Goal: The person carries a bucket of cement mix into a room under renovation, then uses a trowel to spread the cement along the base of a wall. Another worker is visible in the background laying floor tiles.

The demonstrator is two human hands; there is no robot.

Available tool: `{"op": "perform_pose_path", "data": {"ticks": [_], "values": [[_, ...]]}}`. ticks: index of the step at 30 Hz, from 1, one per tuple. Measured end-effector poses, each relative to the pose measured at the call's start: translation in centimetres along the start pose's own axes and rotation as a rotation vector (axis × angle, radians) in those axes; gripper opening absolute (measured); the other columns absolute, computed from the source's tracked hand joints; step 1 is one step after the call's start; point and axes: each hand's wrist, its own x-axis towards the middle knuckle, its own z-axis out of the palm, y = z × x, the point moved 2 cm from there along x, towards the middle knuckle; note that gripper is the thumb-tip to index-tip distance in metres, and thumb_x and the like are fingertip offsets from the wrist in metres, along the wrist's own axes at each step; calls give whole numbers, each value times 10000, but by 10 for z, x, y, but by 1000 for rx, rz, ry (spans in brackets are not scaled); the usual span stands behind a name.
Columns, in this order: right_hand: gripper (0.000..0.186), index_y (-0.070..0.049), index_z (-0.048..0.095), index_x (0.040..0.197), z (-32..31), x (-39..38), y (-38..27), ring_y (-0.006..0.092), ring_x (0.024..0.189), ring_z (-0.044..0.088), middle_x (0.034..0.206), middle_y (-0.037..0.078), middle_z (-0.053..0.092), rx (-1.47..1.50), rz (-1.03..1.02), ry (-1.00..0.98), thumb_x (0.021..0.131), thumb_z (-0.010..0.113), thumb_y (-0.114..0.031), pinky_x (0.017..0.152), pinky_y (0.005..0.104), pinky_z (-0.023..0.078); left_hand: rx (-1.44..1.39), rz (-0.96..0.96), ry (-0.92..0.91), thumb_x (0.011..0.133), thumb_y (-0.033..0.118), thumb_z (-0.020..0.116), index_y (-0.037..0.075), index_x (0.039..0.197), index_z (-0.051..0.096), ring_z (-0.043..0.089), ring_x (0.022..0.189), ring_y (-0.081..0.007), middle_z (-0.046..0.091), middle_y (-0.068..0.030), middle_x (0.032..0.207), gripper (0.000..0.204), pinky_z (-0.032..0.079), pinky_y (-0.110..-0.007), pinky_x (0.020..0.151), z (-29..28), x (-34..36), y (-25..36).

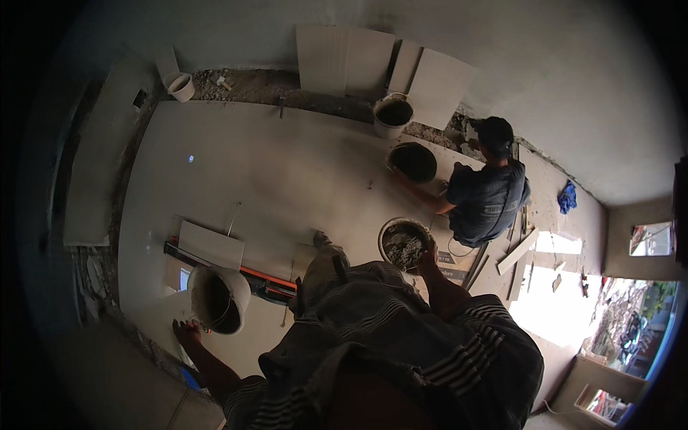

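My right hand [428, 256] grips the rim of a round bucket of grey mortar [383, 242], fingers closed over the edge on its right side. Lumpy wet mortar [403, 247] shows inside. Out to the left, my left hand [188, 331] is held away from my body with its fingers apart and nothing visible in it. Just beside that hand is a pale bucket [242, 287], tilted, its inside dark and its wire handle hanging across the opening. A small gap seems to lie between the hand and this bucket.
A co-worker [491, 197] crouches at the right, one arm reaching to a dark round tub [413, 163]. Another bucket [391, 131] stands behind it, near leaning tiles [344, 61]. A red-and-black tile cutter [269, 281] lies on the pale tiled floor [236, 158]. Wood strips [517, 251] lie far right.
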Motion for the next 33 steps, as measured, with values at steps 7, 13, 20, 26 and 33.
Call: {"op": "perform_pose_path", "data": {"ticks": [7, 13, 20, 26, 33], "values": [[552, -119, 503, 932, 110, 15, -1, 173, 454, 344, 603, 14, 341, -88, 14, 75, 795, 628, -639, 451, 362, 325, 194, 77, -57, 926, 386, 580, 44, 1060, 450, 310, 438, -157, 247, -4, 559, 389, 378, -326, 532, 118, 55, 32], [576, -116, 470, 861, 204, 0, -7, 182, 485, 340, 592, 15, 322, 80, 291, 67, 767, 656, -653, 506, 390, 344, 262, 57, 16, 920, 397, 588, 73, 1125, 444, 325, 435, -141, 256, 5, 546, 409, 380, -320, 533, 214, 119, 57], [504, -140, 426, 817, 304, 19, 3, 182, 490, 367, 569, 15, 299, 129, 323, 66, 830, 622, -604, 453, 373, 343, 388, -14, 162, 910, 428, 559, 170, 730, 340, 353, 474, -161, 240, 6, 535, 383, 376, -349, 569, 303, 165, 64], [508, -132, 536, 1088, 368, 44, 14, 191, 525, 425, 755, 32, 412, 229, 295, 68, 851, 620, -574, 472, 359, 399, 522, -80, 380, 922, 428, 529, 182, 616, 327, 397, 471, -167, 253, 18, 496, 441, 410, -360, 594, 366, 165, 68], [394, -167, 502, 858, 432, 81, -1, 126, 542, 386, 662, -26, 338, 100, 266, 103, 845, 661, -527, 488, 293, 326, 661, -101, 228, 948, 431, 498, 168, 570, 342, 421, 462, -160, 320, 21, 451, 486, 448, -359, 604, 468, 156, 66]]}}
